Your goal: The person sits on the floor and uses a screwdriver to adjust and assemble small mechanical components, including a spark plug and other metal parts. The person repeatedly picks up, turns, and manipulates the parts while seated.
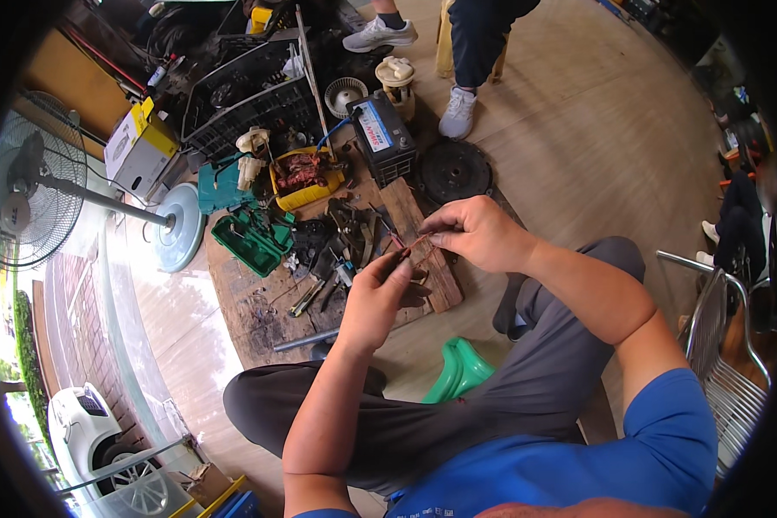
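Observation:
Between my two hands runs a thin reddish wire (415,245) with copper-coloured strands showing. My left hand (378,298) pinches one end of it between thumb and fingers. My right hand (482,234), a little higher and to the right, closes its fingertips on the other end. Below the wire lies a short wooden board (438,268) on the low wooden work table (249,312). Loose hand tools (356,226), pliers-like and partly overlapping, lie just beyond my left hand. The finest detail of the wire is too small to make out.
A black battery (394,151) stands behind the board, beside a round black disc (454,172). A yellow container (300,200) with reddish contents and an open green case (249,249) sit left. Another person's shoe (458,114) is beyond. A fan (34,177) stands far left.

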### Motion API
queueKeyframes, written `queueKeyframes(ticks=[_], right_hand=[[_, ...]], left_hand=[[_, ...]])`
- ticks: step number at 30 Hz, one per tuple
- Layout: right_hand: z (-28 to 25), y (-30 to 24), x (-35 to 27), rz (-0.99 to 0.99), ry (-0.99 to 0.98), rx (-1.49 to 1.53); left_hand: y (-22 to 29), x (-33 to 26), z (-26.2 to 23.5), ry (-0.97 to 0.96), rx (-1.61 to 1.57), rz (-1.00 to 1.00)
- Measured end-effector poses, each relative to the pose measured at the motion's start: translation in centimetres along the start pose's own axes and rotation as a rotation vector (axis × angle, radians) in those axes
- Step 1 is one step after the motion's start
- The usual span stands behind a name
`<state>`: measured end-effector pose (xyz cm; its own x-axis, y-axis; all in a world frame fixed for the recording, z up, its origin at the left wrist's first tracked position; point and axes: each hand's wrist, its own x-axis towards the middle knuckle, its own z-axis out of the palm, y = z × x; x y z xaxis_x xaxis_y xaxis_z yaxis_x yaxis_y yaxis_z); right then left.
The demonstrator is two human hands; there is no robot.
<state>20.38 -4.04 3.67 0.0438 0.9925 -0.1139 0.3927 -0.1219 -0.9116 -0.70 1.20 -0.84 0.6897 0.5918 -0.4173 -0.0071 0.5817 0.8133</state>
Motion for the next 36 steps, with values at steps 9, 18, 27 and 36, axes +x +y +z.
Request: queueKeyframes(ticks=[9, 18, 27, 36], right_hand=[[-0.2, 0.2, 0.0, -0.060, -0.019, 0.048], [0.2, 0.7, 0.0, 0.020, -0.007, 0.117], [1.6, 0.6, -0.3, -0.023, -0.016, 0.047], [1.9, 2.5, 0.0, 0.034, 0.001, 0.172]], left_hand=[[-0.2, 0.5, -0.1, 0.045, -0.152, -0.008], [-2.2, 1.0, 0.0, 0.195, 0.606, 0.353], [-0.9, 0.1, 1.9, 0.231, 1.205, 0.559], [-0.6, 0.3, 1.8, 0.228, 1.375, 0.639]])
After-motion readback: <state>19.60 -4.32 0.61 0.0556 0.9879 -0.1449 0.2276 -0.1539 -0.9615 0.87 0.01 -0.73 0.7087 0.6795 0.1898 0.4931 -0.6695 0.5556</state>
